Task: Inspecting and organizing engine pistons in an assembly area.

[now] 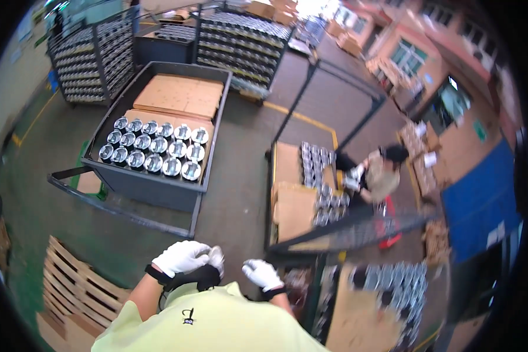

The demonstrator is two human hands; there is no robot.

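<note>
My left hand point(183, 258), in a white glove, hangs in front of my body at the lower middle. Its fingers are loosely bent and slightly apart, and I see nothing held. A pale rounded shape point(216, 258) shows just beside its fingertips, perhaps my shoe; I cannot tell for sure. My right hand point(261, 274), also white-gloved, is at the right of my body with fingers loosely apart and nothing in them. Ahead on the left, a dark grey cart point(152, 190) holds rows of shiny metal pistons point(154, 162) on cardboard. Neither hand touches it.
A wooden pallet point(79, 281) lies at the lower left. To the right stands a framed cart point(290, 220) with pistons, where another person point(384, 176) bends over. Another piston-loaded cardboard surface point(358, 317) is at the lower right. Tall racks point(240, 50) stand behind.
</note>
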